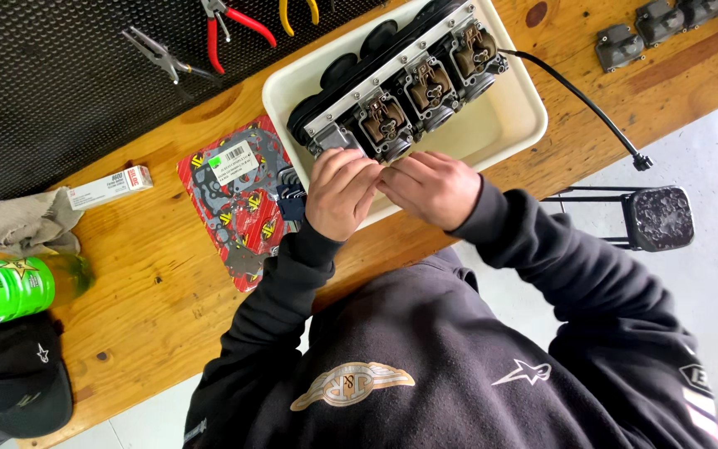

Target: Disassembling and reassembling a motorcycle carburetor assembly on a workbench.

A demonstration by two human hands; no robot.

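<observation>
1. At bench centre, the left hand (pixel 340 193) and right hand (pixel 428 188) meet fingertip to fingertip at the near end of a carburettor bank (pixel 405 87). Both sets of fingers are curled inward; whether they pinch anything cannot be told.
2. Both forearms, in dark sleeves, rise from 6 o'clock and converge on the near wall of the white tray (pixel 504 125).
3. Carburettor bank lies diagonally in the tray, bowls off, brass parts exposed, running toward 1 o'clock.
4. Wooden bench (pixel 151 274) carries a black mesh mat (pixel 51 75) at 10 o'clock, with pliers (pixel 234 25) on it.
5. Black cable (pixel 579 100) leaves the tray toward 3 o'clock.
6. Black stool (pixel 658 218) stands at 3 o'clock, off the bench.
7. Red flat gasket packet (pixel 230 208), white label at top, lies at 9 o'clock, just beside the left hand.
8. Green bottle (pixel 6 291), grey rag (pixel 22 223) and small white box (pixel 110 188) sit further at 9 o'clock.
</observation>
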